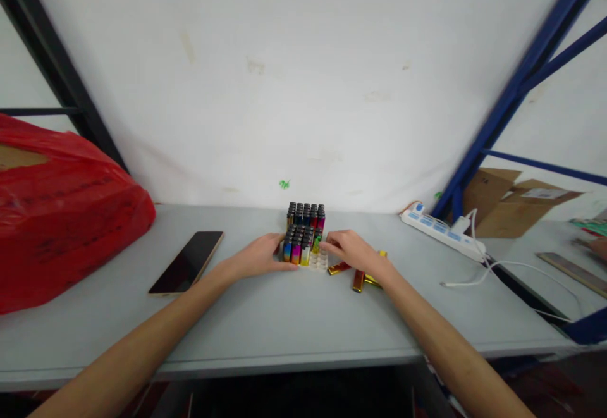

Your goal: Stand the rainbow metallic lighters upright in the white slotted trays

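Upright lighters [296,252] with black tops stand in rows in a pale tray [318,262] of round slots; its front right slots show bare. My left hand [258,256] holds the tray's left side, with the thumb along the front corner and the fingers behind. On the other side, my right hand [348,247] has its fingertips closed at a green-yellow lighter [316,245] in the tray. Beneath and beside that hand lie several loose red and gold lighters [358,281]. Another block of lighters [306,214] stands just behind the tray.
A black-screened phone [187,263] lies left on the grey table [265,329]. Beyond it is a red plastic bag [66,215]. At right are a white power strip [443,233] with a cable and an open cardboard box [505,203]. Another person's hand [598,248] shows at the far right.
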`<state>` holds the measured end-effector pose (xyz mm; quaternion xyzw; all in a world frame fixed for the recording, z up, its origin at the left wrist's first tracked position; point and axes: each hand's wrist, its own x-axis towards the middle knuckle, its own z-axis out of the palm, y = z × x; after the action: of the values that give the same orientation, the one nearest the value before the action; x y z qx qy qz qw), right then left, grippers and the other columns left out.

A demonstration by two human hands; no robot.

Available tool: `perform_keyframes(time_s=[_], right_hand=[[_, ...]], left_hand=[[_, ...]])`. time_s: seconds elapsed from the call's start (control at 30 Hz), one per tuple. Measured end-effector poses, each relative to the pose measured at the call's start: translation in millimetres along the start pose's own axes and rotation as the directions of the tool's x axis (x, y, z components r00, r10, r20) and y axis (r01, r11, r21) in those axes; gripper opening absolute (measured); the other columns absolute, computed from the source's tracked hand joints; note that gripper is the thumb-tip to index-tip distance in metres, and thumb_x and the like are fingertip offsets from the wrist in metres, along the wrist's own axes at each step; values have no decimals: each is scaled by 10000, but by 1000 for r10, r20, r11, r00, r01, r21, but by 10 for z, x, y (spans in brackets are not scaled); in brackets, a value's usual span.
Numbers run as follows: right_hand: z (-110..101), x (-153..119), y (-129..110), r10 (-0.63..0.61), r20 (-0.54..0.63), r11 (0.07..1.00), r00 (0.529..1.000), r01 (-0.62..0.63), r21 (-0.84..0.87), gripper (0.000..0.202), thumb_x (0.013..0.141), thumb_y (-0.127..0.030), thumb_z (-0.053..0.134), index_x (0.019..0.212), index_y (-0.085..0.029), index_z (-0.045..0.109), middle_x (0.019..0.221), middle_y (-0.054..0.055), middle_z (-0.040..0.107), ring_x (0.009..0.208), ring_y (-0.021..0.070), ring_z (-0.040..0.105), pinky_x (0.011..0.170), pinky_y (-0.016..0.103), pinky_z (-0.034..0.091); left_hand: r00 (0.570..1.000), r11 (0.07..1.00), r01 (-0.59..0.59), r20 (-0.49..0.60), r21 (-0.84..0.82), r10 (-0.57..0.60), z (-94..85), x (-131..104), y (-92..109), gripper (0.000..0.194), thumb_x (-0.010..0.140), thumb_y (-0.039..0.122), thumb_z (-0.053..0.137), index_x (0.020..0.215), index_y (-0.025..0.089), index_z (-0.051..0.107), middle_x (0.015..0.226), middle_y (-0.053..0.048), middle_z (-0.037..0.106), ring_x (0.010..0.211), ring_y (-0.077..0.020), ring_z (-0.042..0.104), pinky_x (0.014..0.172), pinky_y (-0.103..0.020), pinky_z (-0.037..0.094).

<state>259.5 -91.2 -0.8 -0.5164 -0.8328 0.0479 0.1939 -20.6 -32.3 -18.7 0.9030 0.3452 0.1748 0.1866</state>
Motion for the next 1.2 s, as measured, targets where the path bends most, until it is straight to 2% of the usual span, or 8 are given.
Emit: perform_keyframes(time_s=[0.13, 0.27, 0.53, 0.73, 0.8, 0.9, 1.0, 1.2], right_hand=[[-215, -138, 304, -20, -18, 1000, 1000, 20, 9, 296, 1037, -365, 514, 938, -176, 719, 889, 81, 705, 778, 191, 618, 756, 295, 443], [-359, -269, 628, 92, 72, 996, 993, -91, -22, 180, 944, -295, 643, 999, -164, 754, 980, 114, 726, 880, 226, 663, 839, 327, 482], [-288, -303, 815, 256, 226, 959, 940, -276, 64, 169, 845, -287, 748, 974, -179, 765, 872, 78, 772, 750, 208, 690, 686, 271, 501], [-268, -231, 691, 174, 10, 985, 985, -174, -16, 243, 983, -277, 575, 1087, -158, 759, 987, 128, 745, 760, 197, 680, 794, 293, 493], [-282, -207, 642, 175, -59, 984, 983, -173, 27, 296, 1013, -308, 525, 1136, -163, 752, 992, 119, 729, 684, 169, 658, 817, 311, 495], [-267, -168, 564, 183, -165, 970, 969, -150, 193, 269, 930, -363, 657, 1114, -192, 754, 995, 85, 725, 727, 174, 660, 820, 324, 499], [-203, -126, 467, 268, -231, 862, 935, -125, 492, 310, 810, -416, 775, 1008, -180, 737, 930, 62, 728, 743, 181, 642, 745, 317, 497], [-81, -80, 292, 389, -66, 468, 919, -135, 874, 399, 665, -411, 881, 964, -176, 762, 876, 38, 724, 758, 151, 596, 756, 308, 474]], left_hand=[[1000, 1000, 9, 6, -5, -9, -6, 0, 27, 708, 736, 735, 719, 1210, 210, 669, 1186, -101, 729, 1060, -322, 682, 913, -374, 520], [1000, 1000, 10, 16, -2, -10, -7, 6, 29, 752, 734, 764, 698, 1231, 201, 664, 1183, -111, 725, 1042, -319, 679, 908, -376, 517], [1000, 1000, 7, 23, 0, -7, -30, 4, 46, 744, 736, 765, 696, 1224, 205, 658, 1170, -105, 720, 1020, -313, 679, 887, -372, 518], [1000, 1000, 27, 14, 12, -27, -19, 2, 44, 682, 735, 760, 695, 1132, 207, 676, 1125, -97, 736, 1009, -316, 688, 868, -365, 522], [1000, 1000, 17, 19, 10, -17, -17, 6, 39, 688, 739, 757, 694, 1154, 208, 674, 1138, -98, 737, 1010, -316, 689, 857, -362, 525], [1000, 1000, -3, 23, 0, 3, -29, 8, 52, 713, 744, 748, 697, 1211, 210, 666, 1150, -96, 737, 1004, -315, 691, 852, -364, 525], [1000, 1000, 4, 30, 6, -4, -46, 3, 75, 710, 751, 744, 693, 1218, 211, 671, 1159, -96, 734, 1014, -318, 689, 861, -367, 524], [999, 1000, -1, 32, 15, 1, -41, 4, 68, 724, 762, 743, 688, 1236, 196, 658, 1176, -107, 729, 1044, -328, 685, 887, -377, 526]])
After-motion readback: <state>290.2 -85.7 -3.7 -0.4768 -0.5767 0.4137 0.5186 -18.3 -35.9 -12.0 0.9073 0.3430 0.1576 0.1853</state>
